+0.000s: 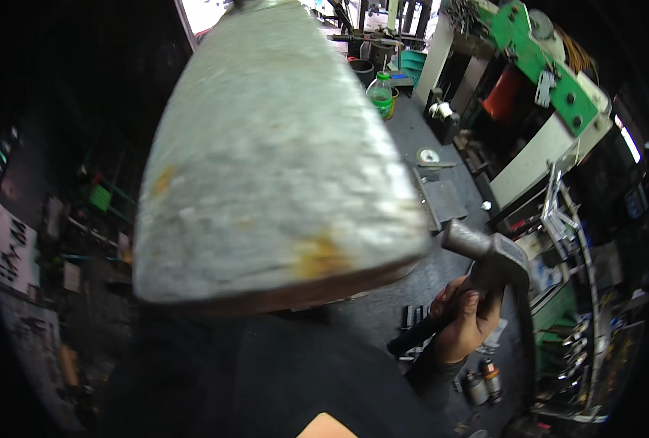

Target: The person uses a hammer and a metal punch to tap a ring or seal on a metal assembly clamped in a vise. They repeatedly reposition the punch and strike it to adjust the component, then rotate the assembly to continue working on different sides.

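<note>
A large grey metal slab (pixel 266 153) with rust spots and a rounded, worn edge fills the upper middle, very close and blurred. At lower right my right hand (pixel 467 321) is closed round a hammer (pixel 489 255), its metal head raised just beside the slab's right corner, its dark handle angled down to the left. My left hand is not visible.
A dark workbench (pixel 405 285) runs along the right with a green-capped plastic bottle (pixel 381 95), small metal parts and cylinders (pixel 491 379). A green and cream machine frame (pixel 529 58) rises at upper right. Dark shelving and tools (pixel 69 248) stand at the left.
</note>
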Available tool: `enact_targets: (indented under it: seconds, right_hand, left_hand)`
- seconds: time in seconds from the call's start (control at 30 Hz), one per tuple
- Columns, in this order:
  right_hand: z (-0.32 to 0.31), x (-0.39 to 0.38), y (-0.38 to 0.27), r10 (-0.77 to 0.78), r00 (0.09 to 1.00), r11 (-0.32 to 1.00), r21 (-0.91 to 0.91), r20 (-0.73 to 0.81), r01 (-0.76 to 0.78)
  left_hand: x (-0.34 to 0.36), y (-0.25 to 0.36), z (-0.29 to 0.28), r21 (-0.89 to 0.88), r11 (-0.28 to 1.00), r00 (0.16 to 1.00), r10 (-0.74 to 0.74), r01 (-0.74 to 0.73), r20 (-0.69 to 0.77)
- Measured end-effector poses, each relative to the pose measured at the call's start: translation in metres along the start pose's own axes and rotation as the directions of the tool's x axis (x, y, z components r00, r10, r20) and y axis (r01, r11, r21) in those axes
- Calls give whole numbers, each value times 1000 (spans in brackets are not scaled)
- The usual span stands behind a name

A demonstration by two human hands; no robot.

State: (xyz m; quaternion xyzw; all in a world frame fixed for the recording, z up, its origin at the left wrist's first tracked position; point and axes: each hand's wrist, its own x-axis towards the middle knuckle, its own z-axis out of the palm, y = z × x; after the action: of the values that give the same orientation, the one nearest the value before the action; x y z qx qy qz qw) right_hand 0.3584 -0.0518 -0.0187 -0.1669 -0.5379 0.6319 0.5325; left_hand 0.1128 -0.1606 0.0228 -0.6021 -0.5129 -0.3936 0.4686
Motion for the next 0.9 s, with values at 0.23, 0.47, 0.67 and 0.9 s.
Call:
enact_targets:
  seconds: [0.23, 0.47, 0.67, 0.9]
  right_hand:
    - [-24, -11, 43, 296, 949, 951, 128, -107, -282]
    - [-36, -9, 74, 386, 919, 916, 154, -86, -370]
    - [-36, -2, 86, 405, 914, 901, 182, -26, -394]
    - [-36, 0, 93, 362, 932, 925, 131, -29, -356]
  left_hand:
    - [-14, -1, 4, -220, 965, 930, -209, 145, -302]
    - [-11, 9, -10, -19, 993, 993, -113, 113, -12]
    - [-9, 4, -10, 33, 999, 995, -37, 34, 94]
    - [-7, 8, -11, 88, 992, 984, -103, 91, 143]
